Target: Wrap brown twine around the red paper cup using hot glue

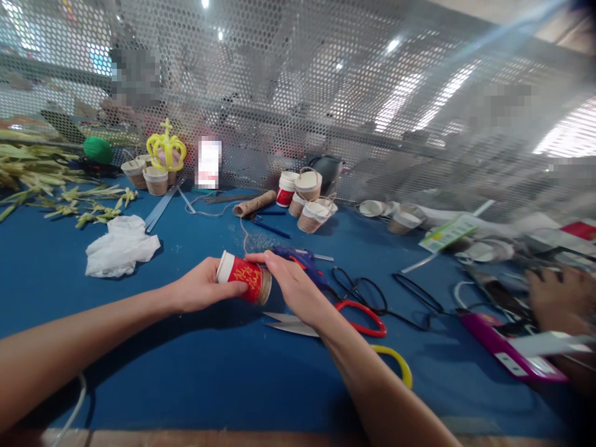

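My left hand (200, 287) grips a small red paper cup (243, 277) with gold lettering, held on its side just above the blue table (195, 366). Brown twine is wound round the cup's bottom end. My right hand (291, 282) is closed on that twine-wrapped end, fingers pressed to it. A thin twine strand runs from the cup toward a twine spool (254, 203) farther back. Scissors with red and yellow handles (354, 329) lie under my right forearm. A blue glue gun (298, 256) rests just behind my right hand.
Several twine-wrapped cups (310, 202) stand mid-table, more at back left (149, 177) by a yellow crown (166, 151). Crumpled white plastic (120, 246) and palm leaves (56, 186) lie left. Another person's hand (559, 298) works at right among black cables (372, 292). A perforated screen (326, 93) backs the table.
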Demonstrator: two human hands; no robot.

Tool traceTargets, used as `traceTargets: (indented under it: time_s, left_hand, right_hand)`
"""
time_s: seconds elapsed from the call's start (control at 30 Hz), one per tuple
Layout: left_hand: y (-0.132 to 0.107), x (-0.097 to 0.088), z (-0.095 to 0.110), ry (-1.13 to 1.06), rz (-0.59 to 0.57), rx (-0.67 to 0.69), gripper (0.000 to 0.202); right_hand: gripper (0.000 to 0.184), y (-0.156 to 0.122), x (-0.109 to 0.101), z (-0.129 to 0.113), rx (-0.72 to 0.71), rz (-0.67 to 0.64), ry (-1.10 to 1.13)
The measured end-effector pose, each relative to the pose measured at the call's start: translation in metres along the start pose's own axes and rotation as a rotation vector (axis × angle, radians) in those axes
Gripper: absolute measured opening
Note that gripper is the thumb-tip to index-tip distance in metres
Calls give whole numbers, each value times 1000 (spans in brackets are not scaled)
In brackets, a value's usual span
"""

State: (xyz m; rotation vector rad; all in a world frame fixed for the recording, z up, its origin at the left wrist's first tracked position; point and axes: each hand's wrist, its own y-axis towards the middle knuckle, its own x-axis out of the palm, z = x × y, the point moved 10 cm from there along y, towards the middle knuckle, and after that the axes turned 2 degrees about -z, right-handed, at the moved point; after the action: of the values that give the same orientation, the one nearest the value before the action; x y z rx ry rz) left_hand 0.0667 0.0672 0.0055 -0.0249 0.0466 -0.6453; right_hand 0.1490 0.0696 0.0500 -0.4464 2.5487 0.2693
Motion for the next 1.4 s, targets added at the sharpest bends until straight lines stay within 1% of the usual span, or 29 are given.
traceTargets:
  time_s: [0.1, 0.2, 0.3, 0.4, 0.57, 0.77, 0.93, 1.0, 1.07, 1.1, 1.13, 1.2, 1.27, 1.33, 1.37, 1.4]
  left_hand:
    - [1, 3, -2, 2, -23, -2, 24]
    - [2, 6, -4, -1, -37, 2, 26]
    - [2, 3, -7, 7, 3, -35, 28]
    - [1, -2, -13, 46, 72, -93, 32]
    - [1, -9, -21, 96, 155, -151, 36]
    - [2, -11, -22, 85, 158, -143, 31]
    - [1, -13, -25, 44, 173, -171, 30]
    - [0, -13, -25, 21, 187, -185, 29]
    - [0, -13, -25, -2, 189, -197, 30]
    - [0, -13, -25, -12, 191, -200, 31]
    - [0, -14, -24, -17, 200, -194, 32]
    - [0, -18, -20, -15, 238, -158, 33]
    - [0, -24, -15, -2, 287, -107, 33]
    - [0, -29, -13, 19, 324, -73, 33]
    - [0, -31, -13, 32, 338, -67, 34]
    - [0, -33, -13, 47, 348, -65, 34]
  right_hand:
    - [37, -5, 7, -12, -68, -37, 33]
    - [38, -8, 14, -18, -105, -93, 62]
    - [37, -8, 20, -20, -123, -130, 92]
    - [36, -6, 22, -19, -144, -127, 92]
    - [36, -6, 25, -20, -184, -89, -27]
    - [34, -10, 27, -28, -263, -68, -212]
    - [34, -11, 31, -34, -279, -83, -272]
    - [34, -11, 30, -34, -277, -79, -283]
    - [33, -7, 18, -32, -243, -34, -292]
    - [31, -5, 7, -28, -206, 9, -298]
    - [28, -2, -8, -23, -152, 62, -303]
    - [22, 1, -44, -8, -13, 186, -306]
    - [21, 1, -80, 10, 129, 277, -335]
    - [16, -2, -109, 23, 201, 362, -499]
    - [14, -4, -119, 31, 250, 387, -613]
    - [16, -4, -123, 43, 311, 353, -685]
